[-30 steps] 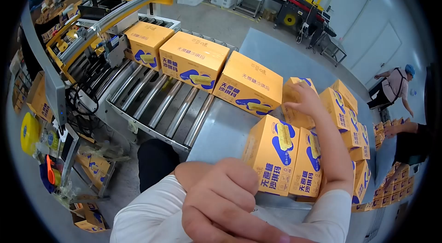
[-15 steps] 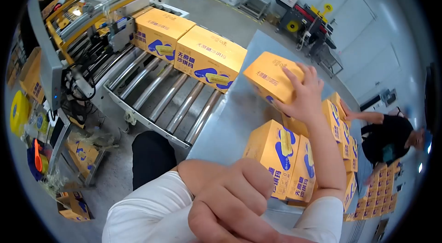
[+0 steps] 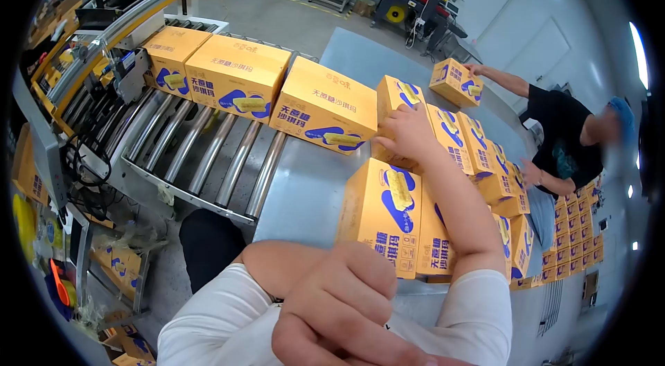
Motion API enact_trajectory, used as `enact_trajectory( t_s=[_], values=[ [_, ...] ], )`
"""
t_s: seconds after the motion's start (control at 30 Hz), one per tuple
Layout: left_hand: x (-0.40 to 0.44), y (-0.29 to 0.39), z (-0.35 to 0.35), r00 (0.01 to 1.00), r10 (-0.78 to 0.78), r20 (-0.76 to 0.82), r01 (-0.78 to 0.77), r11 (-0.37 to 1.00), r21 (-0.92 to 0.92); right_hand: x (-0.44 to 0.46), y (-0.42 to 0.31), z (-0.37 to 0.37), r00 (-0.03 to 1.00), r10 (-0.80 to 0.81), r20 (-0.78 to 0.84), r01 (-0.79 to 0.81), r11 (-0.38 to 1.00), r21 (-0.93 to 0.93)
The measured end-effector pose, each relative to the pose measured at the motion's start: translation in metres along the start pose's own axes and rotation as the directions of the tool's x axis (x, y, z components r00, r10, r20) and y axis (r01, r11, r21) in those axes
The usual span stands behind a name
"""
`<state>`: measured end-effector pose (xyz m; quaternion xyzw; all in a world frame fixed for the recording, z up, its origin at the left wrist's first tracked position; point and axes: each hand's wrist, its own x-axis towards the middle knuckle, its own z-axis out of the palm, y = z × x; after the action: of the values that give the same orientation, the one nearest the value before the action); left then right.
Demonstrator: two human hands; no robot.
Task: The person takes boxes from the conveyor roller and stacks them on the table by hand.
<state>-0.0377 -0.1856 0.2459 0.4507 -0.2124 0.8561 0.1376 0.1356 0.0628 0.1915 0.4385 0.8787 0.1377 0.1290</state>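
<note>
My right hand [image 3: 410, 132] grips an upright orange box [image 3: 398, 92], its fingers over the side nearer the conveyor. Near the camera, my left hand [image 3: 339, 303] is curled closed; anything inside it is hidden. Between my hands, a large upright orange box [image 3: 381, 217] with blue print stands beside a narrower-looking one [image 3: 434, 238], partly covered by my right forearm. An orange box [image 3: 327, 106] lies at the end of the row, next to a second box [image 3: 237, 75] and a third one [image 3: 173, 57] by the machine.
The roller conveyor [image 3: 208, 151] meets a grey metal table [image 3: 298, 193]. Several upright boxes [image 3: 454, 134] stand right of my forearm. Across the table, a co-worker [image 3: 561, 127] in black has a hand on another box [image 3: 455, 83]. A machine frame [image 3: 125, 26] spans the conveyor at left.
The box my right hand carried now lies at the row's end, and that hand has moved to an upright box. The co-worker now has a hand on a box. The camera view has shifted.
</note>
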Motion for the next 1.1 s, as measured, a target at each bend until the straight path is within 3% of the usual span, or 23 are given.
enact_trajectory(
  t_s=[0.07, 0.1, 0.13, 0.23, 0.37, 0.47, 0.57, 0.67, 0.77, 0.9, 0.93, 1.03, 1.1],
  values=[
    [-0.002, -0.003, 0.002, 1.000, 0.004, 0.019, -0.004, 1.000, 0.017, -0.002, 0.033, 0.037, 0.986, -0.013, -0.163, 0.062, 0.951, 0.303],
    [-0.004, -0.015, 0.001, 0.996, 0.082, 0.038, -0.082, 0.997, 0.000, -0.006, 0.040, 0.042, 0.970, 0.002, -0.244, 0.110, 0.889, 0.444],
    [-0.005, -0.019, 0.002, 0.992, 0.118, 0.051, -0.117, 0.993, -0.004, -0.010, 0.049, 0.045, 0.990, 0.027, -0.139, 0.032, 0.913, 0.406],
    [-0.007, -0.021, 0.006, 0.991, 0.122, 0.062, -0.124, 0.992, 0.024, -0.010, 0.060, 0.069, 0.976, 0.180, -0.125, -0.147, 0.961, 0.234],
    [-0.001, -0.013, 0.013, 0.998, 0.064, -0.001, -0.064, 0.994, 0.091, -0.021, 0.101, 0.090, 0.966, 0.228, -0.124, -0.201, 0.960, 0.197],
    [-0.006, -0.018, 0.003, 0.987, 0.164, 0.005, -0.163, 0.984, 0.075, -0.019, 0.135, 0.088, 0.913, 0.392, 0.117, -0.404, 0.907, 0.115],
    [-0.004, -0.014, 0.005, 0.989, 0.144, -0.040, -0.139, 0.985, 0.102, -0.009, 0.132, 0.064, 0.880, 0.468, 0.082, -0.463, 0.804, 0.375],
    [-0.007, -0.015, 0.006, 0.988, 0.136, -0.071, -0.128, 0.986, 0.106, 0.010, 0.095, 0.049, 0.966, 0.194, -0.170, -0.053, 0.793, 0.607],
    [-0.009, -0.015, 0.002, 0.990, 0.131, -0.049, -0.127, 0.989, 0.082, 0.024, 0.047, 0.047, 0.965, 0.039, -0.259, 0.125, 0.803, 0.583],
    [-0.012, -0.010, 0.006, 0.987, 0.100, -0.123, -0.091, 0.993, 0.078, 0.041, 0.057, 0.064, 0.981, -0.060, -0.185, 0.172, 0.715, 0.678],
    [-0.013, -0.009, 0.008, 0.986, 0.090, -0.141, -0.080, 0.994, 0.072, 0.037, 0.059, 0.069, 0.973, 0.003, -0.229, 0.168, 0.670, 0.723],
    [-0.016, -0.006, 0.007, 0.988, 0.079, -0.130, -0.072, 0.996, 0.052, 0.028, 0.056, 0.068, 0.892, 0.357, -0.277, -0.191, 0.853, 0.485],
    [-0.020, -0.007, 0.006, 0.988, 0.097, -0.117, -0.093, 0.995, 0.046, 0.021, 0.043, 0.053, 0.798, 0.423, -0.430, -0.387, 0.906, 0.174]
  ],
)
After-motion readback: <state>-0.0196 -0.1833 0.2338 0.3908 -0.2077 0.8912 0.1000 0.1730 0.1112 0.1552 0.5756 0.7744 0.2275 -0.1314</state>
